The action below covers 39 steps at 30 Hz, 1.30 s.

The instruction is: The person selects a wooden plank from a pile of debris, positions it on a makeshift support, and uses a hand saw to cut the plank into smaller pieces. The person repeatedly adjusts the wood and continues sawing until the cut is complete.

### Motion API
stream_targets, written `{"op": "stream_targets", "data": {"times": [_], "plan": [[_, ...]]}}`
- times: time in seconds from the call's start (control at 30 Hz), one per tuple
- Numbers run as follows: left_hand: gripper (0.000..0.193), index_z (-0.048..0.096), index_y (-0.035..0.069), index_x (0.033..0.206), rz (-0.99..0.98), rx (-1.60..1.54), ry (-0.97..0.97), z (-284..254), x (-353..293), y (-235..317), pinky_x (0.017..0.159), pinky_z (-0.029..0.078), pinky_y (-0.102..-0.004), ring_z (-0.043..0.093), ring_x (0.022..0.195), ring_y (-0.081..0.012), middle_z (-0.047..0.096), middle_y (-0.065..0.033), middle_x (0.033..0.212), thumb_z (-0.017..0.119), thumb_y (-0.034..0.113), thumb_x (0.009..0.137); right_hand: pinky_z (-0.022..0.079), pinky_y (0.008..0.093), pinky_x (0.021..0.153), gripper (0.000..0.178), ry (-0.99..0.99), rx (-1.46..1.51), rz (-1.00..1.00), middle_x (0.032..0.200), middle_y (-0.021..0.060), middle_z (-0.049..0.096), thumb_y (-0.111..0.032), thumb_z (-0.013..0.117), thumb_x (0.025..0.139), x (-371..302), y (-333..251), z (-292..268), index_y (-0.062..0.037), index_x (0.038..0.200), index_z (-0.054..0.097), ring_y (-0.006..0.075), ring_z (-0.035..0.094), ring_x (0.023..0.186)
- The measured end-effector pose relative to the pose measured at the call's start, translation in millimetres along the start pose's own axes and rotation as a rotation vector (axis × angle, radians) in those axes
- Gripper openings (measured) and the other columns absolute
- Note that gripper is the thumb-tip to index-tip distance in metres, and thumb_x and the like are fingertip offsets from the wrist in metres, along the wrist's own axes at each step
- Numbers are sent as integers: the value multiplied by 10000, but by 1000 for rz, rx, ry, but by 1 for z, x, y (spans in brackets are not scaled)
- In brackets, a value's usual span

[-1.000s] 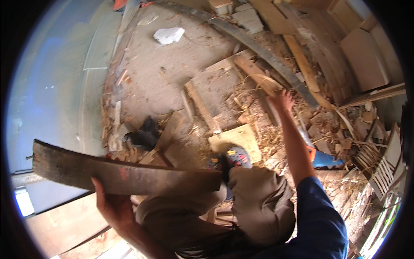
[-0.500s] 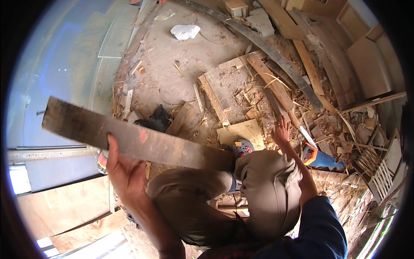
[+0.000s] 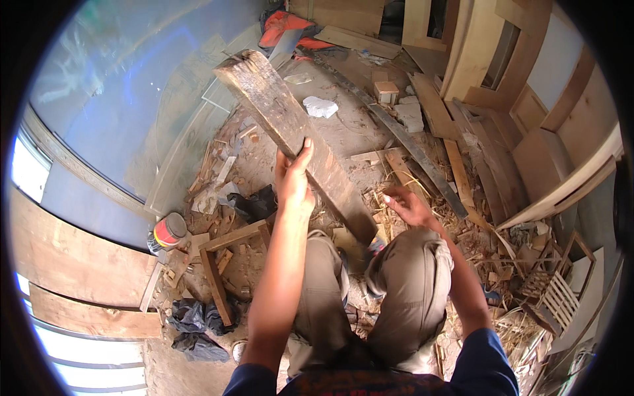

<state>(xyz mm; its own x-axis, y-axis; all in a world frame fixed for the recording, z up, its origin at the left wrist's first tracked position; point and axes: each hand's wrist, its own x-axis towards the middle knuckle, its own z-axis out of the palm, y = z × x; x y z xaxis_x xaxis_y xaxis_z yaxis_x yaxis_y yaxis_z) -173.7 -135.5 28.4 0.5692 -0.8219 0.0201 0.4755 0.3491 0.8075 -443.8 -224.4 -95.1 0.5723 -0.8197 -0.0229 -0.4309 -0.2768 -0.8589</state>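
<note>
My left hand (image 3: pixel 295 181) is closed around the edge of a thick, weathered wooden plank (image 3: pixel 317 155), thumb on its upper face. The plank slants from the far left down toward my knees. A nail (image 3: pixel 228 54) seems to stick out at its far end. Its near end comes down by my shoe, just in front of my right knee; what it rests on is hidden. To the right of that end, my right hand (image 3: pixel 409 208) hovers apart from the plank above the right knee. Its fingers are curled, and whatever they may hold does not show.
Wood scraps and shavings litter the floor. Long boards (image 3: pixel 422 162) lie at the right, near a wooden block (image 3: pixel 386 91) and white lump (image 3: pixel 320 107). Black plastic bags (image 3: pixel 191 317), a wooden frame (image 3: pixel 214 284) and a paint can (image 3: pixel 170 231) are on the left, near a blue-grey panel (image 3: pixel 119 112).
My left hand has swung the plank from lying across my left side to pointing away from me. My right hand has drawn back from the boards, its fingers now curled. The view has tilted upward.
</note>
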Motion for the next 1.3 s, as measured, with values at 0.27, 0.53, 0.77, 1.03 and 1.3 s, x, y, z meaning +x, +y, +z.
{"op": "stream_targets", "data": {"times": [0.27, 0.53, 0.77, 1.03, 1.3], "plan": [[764, 373, 77, 1513, 121, 54, -192, 52, 4, -10, 1163, 289, -370, 454, 1328, -188, 515, -79, 1424, 776, 332, 917, 394, 387, 1128, 910, -268, 247, -193, 1352, 217, 600, -485, 794, 853, 7, -12, -12, 32, 1484, 393, 307, 558, 1293], [882, 296, 63, 1559, 23, 402, -409, 97, 67, -14, 1227, 228, -446, 329, 1467, -296, 403, -158, 1554, 751, 448, 908, 520, 410, 940, 722, 95, 282, -257, 1232, 218, 667, -474, 720, 918, -6, 30, -26, 50, 1375, 529, 284, 660, 1109], [782, 347, 12, 1511, 4, 683, -618, 128, 97, -73, 1182, 311, -422, 418, 1400, -263, 467, -188, 1477, 703, 435, 957, 559, 390, 856, 541, 211, 213, 29, 1161, 204, 695, -403, 691, 964, -53, 145, -31, 27, 1281, 607, 268, 694, 1021], [641, 406, -4, 1422, 50, 628, -817, 153, 87, -98, 1009, 487, -341, 599, 1190, -199, 611, -155, 1301, 735, 285, 954, 543, 325, 843, 455, 384, 355, 59, 1160, 172, 686, -304, 702, 980, -37, 66, -75, 47, 1258, 623, 160, 651, 996], [567, 412, -22, 1374, 194, 494, -850, 166, 31, -47, 991, 500, -331, 613, 1164, -181, 620, -154, 1277, 741, 140, 942, 492, 388, 1050, 857, 197, 85, -205, 1312, 219, 577, -352, 813, 877, -10, -74, -80, 13, 1469, 312, 265, 587, 1233]]}}
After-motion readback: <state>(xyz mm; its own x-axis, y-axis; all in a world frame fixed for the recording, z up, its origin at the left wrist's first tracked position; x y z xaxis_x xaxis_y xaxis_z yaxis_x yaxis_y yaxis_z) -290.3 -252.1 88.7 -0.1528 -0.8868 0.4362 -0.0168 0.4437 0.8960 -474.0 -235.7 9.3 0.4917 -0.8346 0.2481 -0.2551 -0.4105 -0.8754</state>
